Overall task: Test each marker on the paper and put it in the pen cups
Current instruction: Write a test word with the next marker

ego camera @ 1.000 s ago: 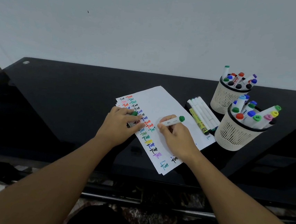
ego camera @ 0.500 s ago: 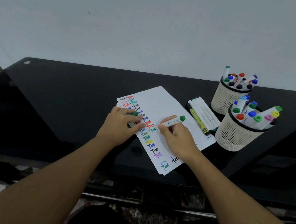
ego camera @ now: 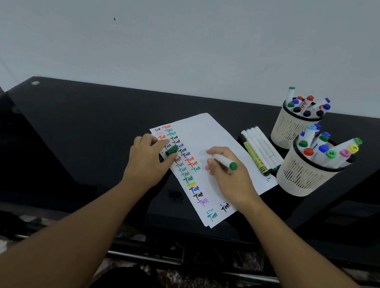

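Note:
A white sheet of paper [ego camera: 211, 132] lies on the black table, with coloured test words in columns along its left side. My right hand [ego camera: 227, 177] grips a white marker with a green end [ego camera: 225, 162], its tip down at the paper and hidden by my fingers. My left hand [ego camera: 148, 160] rests on the paper's left edge and pinches the green cap [ego camera: 171, 151]. Two cream pen cups stand at the right, the near pen cup [ego camera: 301, 178] and the far pen cup [ego camera: 288, 127], both full of markers.
Several loose white markers [ego camera: 261, 148] and a yellow-labelled one lie between the paper and the cups. The table's glossy black top [ego camera: 82, 122] runs left to a slanted edge. A pale wall rises behind it. The front edge is just under my forearms.
My right hand has shifted slightly up the paper and the marker's green end has swung down toward me. My left hand stays on the paper with the cap.

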